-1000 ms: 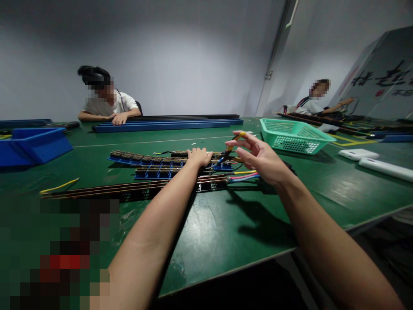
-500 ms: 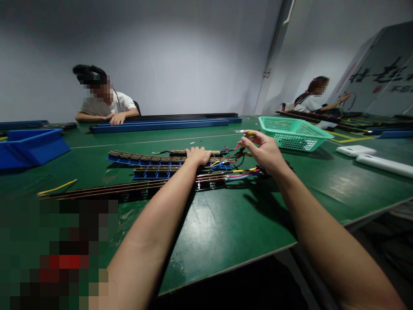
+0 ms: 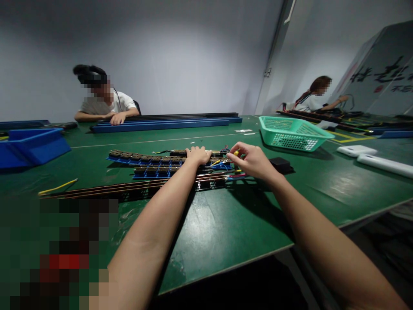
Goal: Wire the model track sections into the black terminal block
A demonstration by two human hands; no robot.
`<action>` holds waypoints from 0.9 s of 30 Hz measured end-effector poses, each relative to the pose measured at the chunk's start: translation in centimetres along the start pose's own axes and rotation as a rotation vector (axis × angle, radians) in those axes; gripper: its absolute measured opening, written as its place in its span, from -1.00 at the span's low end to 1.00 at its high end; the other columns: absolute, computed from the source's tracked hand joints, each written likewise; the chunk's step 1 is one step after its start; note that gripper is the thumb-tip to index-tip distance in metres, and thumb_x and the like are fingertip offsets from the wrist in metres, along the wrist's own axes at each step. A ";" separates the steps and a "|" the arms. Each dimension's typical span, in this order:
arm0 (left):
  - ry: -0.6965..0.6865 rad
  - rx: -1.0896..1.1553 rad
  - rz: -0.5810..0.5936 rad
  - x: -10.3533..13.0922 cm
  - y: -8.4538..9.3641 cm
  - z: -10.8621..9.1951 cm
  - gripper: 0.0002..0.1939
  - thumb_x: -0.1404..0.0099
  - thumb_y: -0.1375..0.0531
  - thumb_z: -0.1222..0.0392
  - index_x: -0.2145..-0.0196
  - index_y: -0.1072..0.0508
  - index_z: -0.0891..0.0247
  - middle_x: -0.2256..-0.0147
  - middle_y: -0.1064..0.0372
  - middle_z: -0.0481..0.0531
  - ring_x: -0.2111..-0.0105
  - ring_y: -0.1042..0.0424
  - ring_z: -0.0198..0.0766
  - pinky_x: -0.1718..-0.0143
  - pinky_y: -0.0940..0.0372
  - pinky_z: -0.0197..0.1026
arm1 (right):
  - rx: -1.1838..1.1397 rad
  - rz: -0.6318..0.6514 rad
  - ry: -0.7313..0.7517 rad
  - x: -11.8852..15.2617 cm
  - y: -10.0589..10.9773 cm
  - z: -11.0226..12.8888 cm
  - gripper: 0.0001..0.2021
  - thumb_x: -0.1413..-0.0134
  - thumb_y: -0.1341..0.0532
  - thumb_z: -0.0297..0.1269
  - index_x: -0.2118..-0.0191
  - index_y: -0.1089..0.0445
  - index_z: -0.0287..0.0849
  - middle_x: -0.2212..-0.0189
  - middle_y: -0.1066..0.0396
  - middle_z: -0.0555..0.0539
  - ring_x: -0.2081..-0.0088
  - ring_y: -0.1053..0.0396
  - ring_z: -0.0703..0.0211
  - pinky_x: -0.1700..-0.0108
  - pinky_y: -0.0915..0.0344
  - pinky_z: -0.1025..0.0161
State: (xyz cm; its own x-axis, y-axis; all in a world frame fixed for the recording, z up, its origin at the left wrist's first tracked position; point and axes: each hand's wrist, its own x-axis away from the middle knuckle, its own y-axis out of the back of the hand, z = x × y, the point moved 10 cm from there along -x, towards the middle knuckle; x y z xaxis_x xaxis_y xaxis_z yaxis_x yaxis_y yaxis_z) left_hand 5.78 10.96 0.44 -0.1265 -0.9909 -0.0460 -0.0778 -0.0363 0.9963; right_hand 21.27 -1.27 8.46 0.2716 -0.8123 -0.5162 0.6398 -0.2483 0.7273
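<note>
My left hand (image 3: pixel 199 156) lies with spread fingers on a group of narrow dark strips with copper-coloured rails. One slightly curved strip (image 3: pixel 145 158) has a blue base, and a shorter blue-based strip (image 3: pixel 150 172) lies in front of it. Nearest me is a long black strip (image 3: pixel 106 188) with coloured wires (image 3: pixel 236 176) at its right end. My right hand (image 3: pixel 251 160) is closed in a pinch at the strips' right ends, on a wire with a yellow part (image 3: pixel 236 153); the fingers hide the rest. A black block (image 3: pixel 280 165) lies just right of that hand.
A green perforated basket (image 3: pixel 295 140) stands behind to the right, a blue bin (image 3: pixel 32 148) at left. Long blue and black profiles (image 3: pixel 161 125) lie across the table before a seated co-worker (image 3: pixel 106 105). White bars (image 3: pixel 383 163) and a loose yellow wire (image 3: pixel 58 187) also lie there.
My right hand has come down and left, from holding wires raised to the strips' right ends. Small white pieces now show on the table by the basket. My left hand has stayed put.
</note>
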 end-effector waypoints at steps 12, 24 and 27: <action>0.005 -0.004 -0.009 0.0 0.1 0.1 -0.28 -0.40 0.23 -0.23 -0.23 -0.27 0.32 -0.22 -0.21 0.36 -0.21 -0.17 0.19 -0.17 -0.01 0.28 | -0.442 -0.419 -0.224 0.2 4.6 -3.2 -0.66 -0.13 -0.20 0.04 0.26 -0.41 -0.18 0.48 -0.49 -0.08 0.52 -0.38 0.22 0.51 -0.26 0.31; 0.008 -0.038 -0.010 0.1 0.2 0.0 -0.24 -0.40 0.26 -0.27 -0.22 -0.29 0.31 -0.22 -0.22 0.35 -0.21 -0.18 0.18 -0.16 -0.03 0.25 | -0.361 -0.516 -0.127 -1.9 2.5 -6.8 -0.62 -0.18 -0.15 0.07 0.09 -0.35 -0.14 0.34 -0.52 -0.11 0.26 -0.50 0.05 0.31 -0.41 0.14; 0.010 -0.036 -0.010 0.1 0.3 0.0 -0.24 -0.40 0.26 -0.27 -0.22 -0.30 0.33 -0.22 -0.22 0.37 -0.20 -0.18 0.20 -0.16 -0.02 0.27 | -0.330 -0.499 -0.091 -1.9 2.3 -6.1 -0.64 -0.18 -0.15 0.04 0.08 -0.35 -0.14 0.34 -0.53 -0.10 0.25 -0.51 0.05 0.29 -0.42 0.13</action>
State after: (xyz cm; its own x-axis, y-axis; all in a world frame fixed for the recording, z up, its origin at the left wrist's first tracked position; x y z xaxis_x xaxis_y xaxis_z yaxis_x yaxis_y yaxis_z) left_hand 5.72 10.85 0.68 -0.1164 -0.9917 -0.0549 -0.0437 -0.0501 0.9978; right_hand 26.63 2.96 8.35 -0.1726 -0.6853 -0.7075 0.8673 -0.4462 0.2207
